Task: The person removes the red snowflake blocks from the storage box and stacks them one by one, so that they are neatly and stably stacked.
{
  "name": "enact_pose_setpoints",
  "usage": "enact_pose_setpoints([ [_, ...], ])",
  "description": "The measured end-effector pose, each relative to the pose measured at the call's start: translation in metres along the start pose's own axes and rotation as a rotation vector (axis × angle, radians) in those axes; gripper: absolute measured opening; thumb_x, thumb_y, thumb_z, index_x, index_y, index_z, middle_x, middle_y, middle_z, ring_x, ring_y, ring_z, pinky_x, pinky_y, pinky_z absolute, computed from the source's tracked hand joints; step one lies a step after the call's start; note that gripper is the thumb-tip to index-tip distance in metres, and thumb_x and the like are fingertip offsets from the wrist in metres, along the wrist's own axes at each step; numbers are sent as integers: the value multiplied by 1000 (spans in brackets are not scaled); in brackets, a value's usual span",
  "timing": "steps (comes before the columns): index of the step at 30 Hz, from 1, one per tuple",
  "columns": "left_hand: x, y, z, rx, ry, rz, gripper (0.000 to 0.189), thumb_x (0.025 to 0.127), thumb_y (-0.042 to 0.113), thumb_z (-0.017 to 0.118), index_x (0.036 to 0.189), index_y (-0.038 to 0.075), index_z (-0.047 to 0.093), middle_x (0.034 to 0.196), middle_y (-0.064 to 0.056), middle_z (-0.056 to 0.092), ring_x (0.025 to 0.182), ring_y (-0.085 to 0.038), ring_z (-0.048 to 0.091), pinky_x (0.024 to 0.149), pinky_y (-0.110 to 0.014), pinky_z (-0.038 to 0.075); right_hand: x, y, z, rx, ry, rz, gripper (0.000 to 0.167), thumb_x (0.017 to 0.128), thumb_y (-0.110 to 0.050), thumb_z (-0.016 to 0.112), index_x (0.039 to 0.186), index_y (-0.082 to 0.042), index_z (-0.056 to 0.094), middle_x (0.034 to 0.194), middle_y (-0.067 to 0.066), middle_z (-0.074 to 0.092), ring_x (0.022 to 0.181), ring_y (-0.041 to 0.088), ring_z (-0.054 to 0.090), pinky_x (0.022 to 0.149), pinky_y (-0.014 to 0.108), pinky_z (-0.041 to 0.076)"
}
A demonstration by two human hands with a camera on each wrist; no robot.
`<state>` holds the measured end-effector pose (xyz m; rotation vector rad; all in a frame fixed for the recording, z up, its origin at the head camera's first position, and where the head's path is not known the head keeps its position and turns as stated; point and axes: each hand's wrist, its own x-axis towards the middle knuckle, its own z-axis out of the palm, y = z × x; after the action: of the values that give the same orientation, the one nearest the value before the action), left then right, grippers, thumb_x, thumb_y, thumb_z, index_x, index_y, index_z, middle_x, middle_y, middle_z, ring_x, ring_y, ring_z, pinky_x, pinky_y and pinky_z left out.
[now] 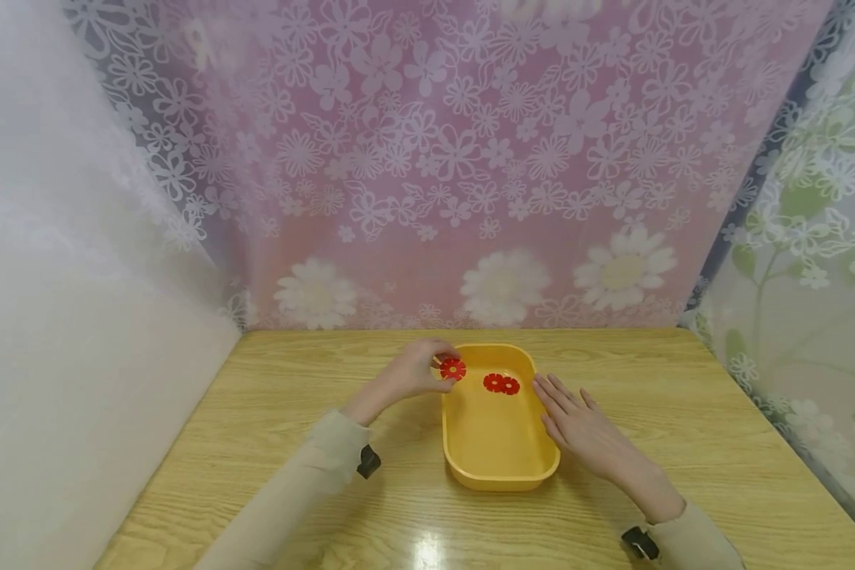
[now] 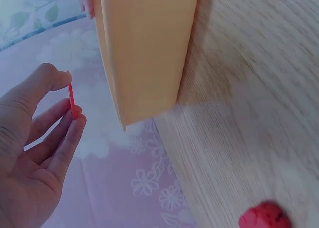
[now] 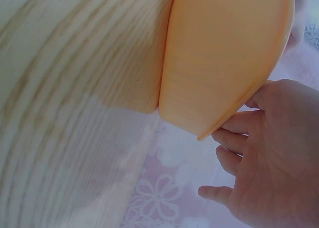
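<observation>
My left hand (image 1: 416, 370) pinches a red flower-shaped plastic disc (image 1: 453, 369) by its edges, over the left rim of a yellow basin (image 1: 502, 481). The left wrist view shows that disc (image 2: 72, 96) edge-on between thumb and fingertips, apart from the basin's wall (image 2: 149, 53). Two more red discs (image 1: 502, 384) lie side by side in the far part of the basin, touching or overlapping. My right hand (image 1: 587, 431) rests with extended fingers against the basin's right rim; in the right wrist view its fingers (image 3: 232, 123) touch the rim's outer side.
The basin stands on a wood-grain table (image 1: 313, 364). A red rounded thing (image 2: 265, 216) sits on the table in the left wrist view, partly cut off. Flowered curtains (image 1: 427, 158) hang behind the table, with pale cloth on both sides.
</observation>
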<state>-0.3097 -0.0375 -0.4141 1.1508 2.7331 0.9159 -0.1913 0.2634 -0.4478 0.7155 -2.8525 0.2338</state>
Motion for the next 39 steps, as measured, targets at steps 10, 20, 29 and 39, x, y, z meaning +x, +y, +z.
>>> enact_pose_setpoints([
  [10, -33, -25, -17, -22, 73, -42, 43, 85, 14, 81, 124, 4, 68, 120, -10, 70, 105, -23, 67, 90, -37, 59, 0, 0, 2, -6, 8, 6, 54, 106, -23, 52, 153, 0, 40, 161, 16, 36, 146, 37, 35, 113, 68, 30],
  [20, -72, -53, -30, -92, 144, -128, 41, 84, 10, 81, 122, 3, 68, 118, -10, 69, 105, -27, 66, 90, -45, 59, 0, 0, 1, 4, 2, 20, 54, 106, -23, 52, 154, 0, 40, 161, 15, 36, 147, 37, 34, 114, 68, 29],
  [29, -97, -70, -35, -82, 188, -204, 39, 81, 7, 83, 117, 3, 70, 112, -7, 69, 103, -26, 66, 88, -42, 60, 0, 0, 1, 11, -7, 25, 54, 106, -23, 51, 154, 0, 40, 161, 15, 35, 147, 38, 34, 114, 68, 29],
  [39, -118, -84, -29, -108, 189, -263, 39, 81, 6, 83, 117, -3, 70, 109, -9, 71, 102, -28, 68, 85, -37, 61, 1, 1, 3, 3, 6, 10, 54, 106, -23, 51, 154, 0, 40, 161, 16, 36, 147, 38, 34, 114, 68, 29],
])
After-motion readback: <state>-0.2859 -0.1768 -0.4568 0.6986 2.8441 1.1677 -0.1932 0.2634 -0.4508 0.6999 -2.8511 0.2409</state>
